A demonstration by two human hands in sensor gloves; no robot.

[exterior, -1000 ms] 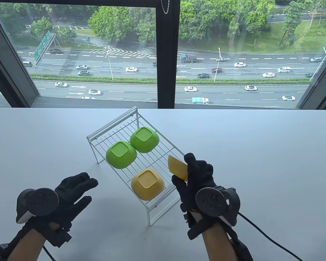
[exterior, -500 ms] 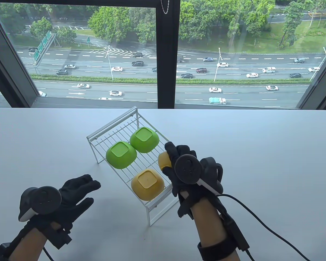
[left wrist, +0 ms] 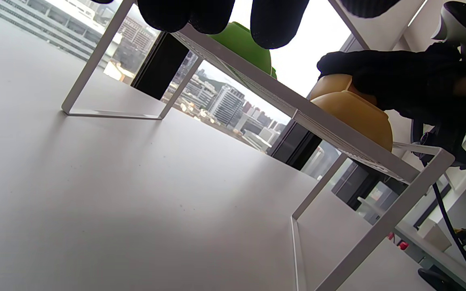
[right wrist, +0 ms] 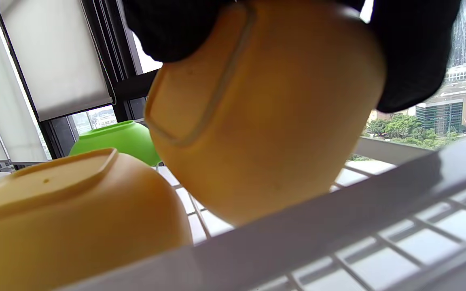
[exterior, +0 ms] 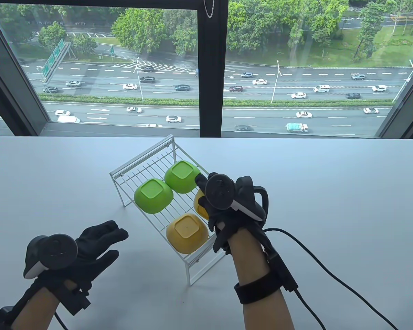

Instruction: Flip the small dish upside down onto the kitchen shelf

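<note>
Right hand (exterior: 223,202) gripping yellow dish (exterior: 199,203) over white wire shelf (exterior: 137,165), left hand (exterior: 86,245) above table (exterior: 330,192)

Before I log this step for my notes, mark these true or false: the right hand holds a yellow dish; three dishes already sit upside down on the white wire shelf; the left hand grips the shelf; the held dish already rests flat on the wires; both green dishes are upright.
1. The right hand holds a yellow plastic dish. True.
2. Three dishes already sit upside down on the white wire shelf. True: two green, one yellow.
3. The left hand grips the shelf. False: it is beside it, holding nothing.
4. The held dish rests flat on the wires. False: it is tilted.
5. Both green dishes are upright. False: base up.
</note>
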